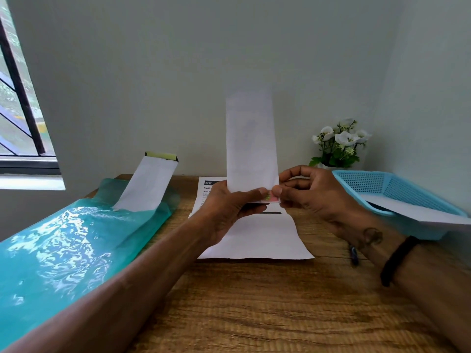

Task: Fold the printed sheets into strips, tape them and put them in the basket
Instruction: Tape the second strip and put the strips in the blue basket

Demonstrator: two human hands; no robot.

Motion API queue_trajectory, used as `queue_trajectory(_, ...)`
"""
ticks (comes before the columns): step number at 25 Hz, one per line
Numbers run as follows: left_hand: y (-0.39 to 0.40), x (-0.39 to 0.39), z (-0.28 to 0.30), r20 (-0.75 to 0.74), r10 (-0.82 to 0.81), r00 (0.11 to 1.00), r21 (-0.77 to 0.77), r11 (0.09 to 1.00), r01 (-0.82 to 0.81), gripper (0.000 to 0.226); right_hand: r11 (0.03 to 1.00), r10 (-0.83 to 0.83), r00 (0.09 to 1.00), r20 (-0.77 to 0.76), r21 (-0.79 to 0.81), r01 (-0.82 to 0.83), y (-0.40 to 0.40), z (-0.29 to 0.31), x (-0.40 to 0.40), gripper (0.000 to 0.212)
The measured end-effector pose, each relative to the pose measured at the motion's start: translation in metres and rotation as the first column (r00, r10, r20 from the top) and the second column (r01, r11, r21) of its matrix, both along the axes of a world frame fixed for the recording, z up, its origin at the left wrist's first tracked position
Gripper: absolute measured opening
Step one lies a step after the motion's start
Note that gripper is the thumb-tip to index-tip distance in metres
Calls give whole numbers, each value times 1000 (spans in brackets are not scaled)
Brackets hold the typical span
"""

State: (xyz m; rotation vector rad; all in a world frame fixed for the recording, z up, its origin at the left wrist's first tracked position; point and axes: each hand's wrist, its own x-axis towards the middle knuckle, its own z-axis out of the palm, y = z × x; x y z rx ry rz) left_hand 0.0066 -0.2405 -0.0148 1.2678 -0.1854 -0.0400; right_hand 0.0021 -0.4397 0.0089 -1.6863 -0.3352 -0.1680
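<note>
Folded strip [251, 138] stands upright at frame centre, its lower end pinched by the left hand [226, 207] while the right hand [311, 194] pinches a small coloured tape piece [270, 197] against it. Judged best: press the tape flat across the seam. The strip looks plain white, crisp, lightly translucent.
</note>
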Motion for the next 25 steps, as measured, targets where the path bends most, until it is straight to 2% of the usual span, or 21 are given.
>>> queue_trajectory(5,-1,-1,3,0,-72,997,18,997,72,59,997,0,1000,-22,81,2,-2,0,4,31)
queue_trajectory(7,0,-2,4,3,-71,997,40,997,71,52,993,-1,999,-32,116,5,-2,-1,6,32)
queue_trajectory(11,2,0,1,16,-13,1000,59,998,12,46,995,81,994,-70,57,-77,-3,-2,3,45)
queue_trajectory(14,1,2,1,14,-22,1000,50,999,21,51,995,62,997,-53,80,-57,-4,-3,4,45)
queue_trajectory(17,1,2,0,3,-29,1000,58,998,28,44,995,55,996,-67,88,-49,-5,-4,6,48)
queue_trajectory(20,1,2,0,-28,-53,998,66,996,55,41,999,38,997,-64,41,-35,-7,-6,7,46)
queue_trajectory(22,4,5,3,-5,-31,1000,34,999,31,44,999,23,999,-34,-45,-25,-9,-8,9,44)
queue_trajectory(25,19,19,8,33,158,987,-88,984,-155,41,973,40,999,-19,-227,-43,-10,-11,10,40)
